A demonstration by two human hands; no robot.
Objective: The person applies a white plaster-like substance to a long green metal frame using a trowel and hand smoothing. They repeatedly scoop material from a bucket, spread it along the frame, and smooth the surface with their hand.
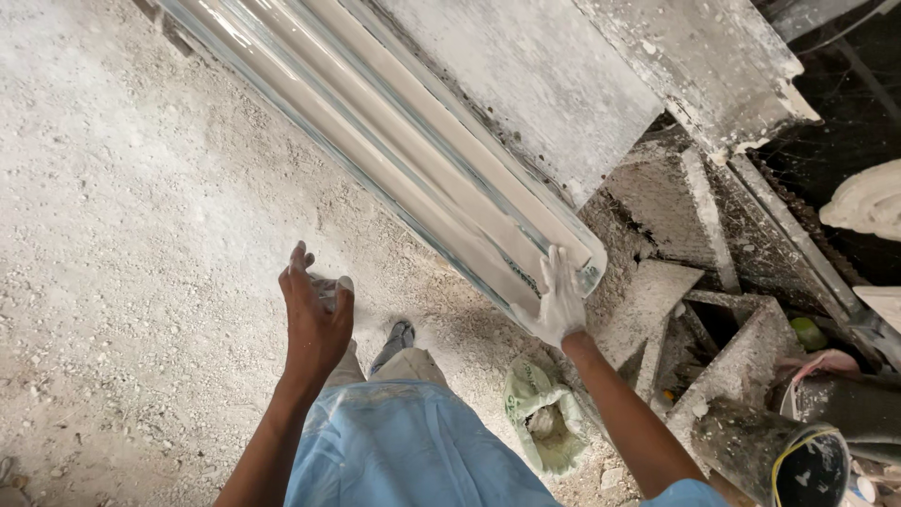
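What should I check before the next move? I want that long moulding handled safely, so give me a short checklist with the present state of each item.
1. Right hand on the end of the long white moulding: ok, palm pressed flat on it.
2. Left hand on the moulding: not ok, raised and apart from it.
3. Hands clean: not ok, right hand coated white.
4. Floor underfoot: not ok, loose rubble.
5. Green sack near the feet: not ok, close by.
6. Far end supported: cannot tell.

We see a dusty floor [122, 235], a green sack [544, 418] by plaster-caked wooden frames [723, 357], a grey slab [563, 84] above, a dark bucket [807, 465] at lower right, a white plaster lump [868, 202] at right edge
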